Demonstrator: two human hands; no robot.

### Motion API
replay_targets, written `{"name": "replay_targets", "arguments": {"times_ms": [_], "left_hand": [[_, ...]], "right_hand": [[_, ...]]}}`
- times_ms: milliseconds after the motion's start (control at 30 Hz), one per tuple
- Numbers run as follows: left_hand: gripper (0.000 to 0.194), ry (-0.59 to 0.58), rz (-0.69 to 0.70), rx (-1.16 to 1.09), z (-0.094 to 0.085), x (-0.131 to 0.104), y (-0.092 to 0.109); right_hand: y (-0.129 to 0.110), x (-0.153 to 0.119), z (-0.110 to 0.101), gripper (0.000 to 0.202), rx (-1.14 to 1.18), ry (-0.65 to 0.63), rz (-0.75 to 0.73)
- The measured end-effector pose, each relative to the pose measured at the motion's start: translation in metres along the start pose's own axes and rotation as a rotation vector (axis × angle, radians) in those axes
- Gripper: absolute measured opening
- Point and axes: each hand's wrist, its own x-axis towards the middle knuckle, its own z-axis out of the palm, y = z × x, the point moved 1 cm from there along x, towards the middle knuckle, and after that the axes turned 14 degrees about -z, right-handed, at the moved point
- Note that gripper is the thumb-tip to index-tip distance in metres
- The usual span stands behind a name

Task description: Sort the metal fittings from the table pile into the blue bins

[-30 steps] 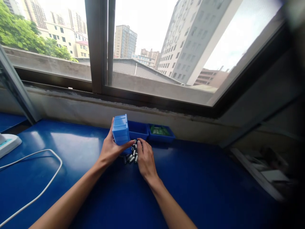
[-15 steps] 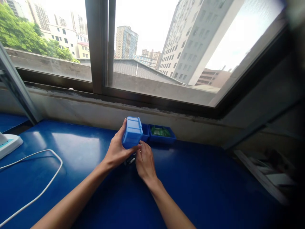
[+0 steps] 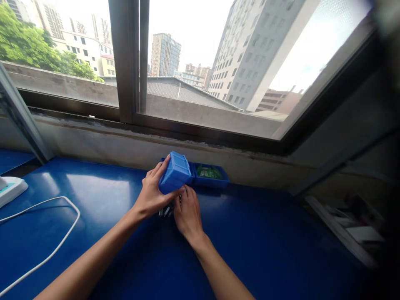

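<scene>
A light blue plastic bin [image 3: 176, 170] is tipped over above the table, its underside facing up and toward the window. My left hand [image 3: 153, 191] grips it, fingers along its left side and thumb beneath. Close against the bin's lower right, my right hand [image 3: 188, 209] has its fingers curled; whatever they hold, if anything, is hidden. Several small dark and silvery pieces [image 3: 166, 211] lie on the table below the bin, between the hands. Their exact shape is too small to tell.
Behind the hands, by the wall, a blue bin [image 3: 211, 182] holds green bagged material, with another blue bin beside it, partly hidden. A white cable [image 3: 75, 208] curves over the blue table [image 3: 250, 241] at left, near a white device [image 3: 12, 189]. Metal posts flank the window.
The bin in my left hand has tilted further, its top end swinging right. My right hand has shifted slightly left, and more small pieces show beneath the bin.
</scene>
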Motion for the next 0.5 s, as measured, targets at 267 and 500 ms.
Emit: {"name": "replay_targets", "arguments": {"times_ms": [267, 500], "left_hand": [[0.094, 0.007, -0.062, -0.162, -0.01, -0.004, -0.001], [0.061, 0.229, -0.253, -0.328, -0.022, -0.008, -0.008]], "right_hand": [[-0.003, 0.002, -0.002, 0.044, -0.031, -0.044, 0.001], [-0.018, 0.012, -0.025, 0.03, 0.095, 0.137, -0.206]]}}
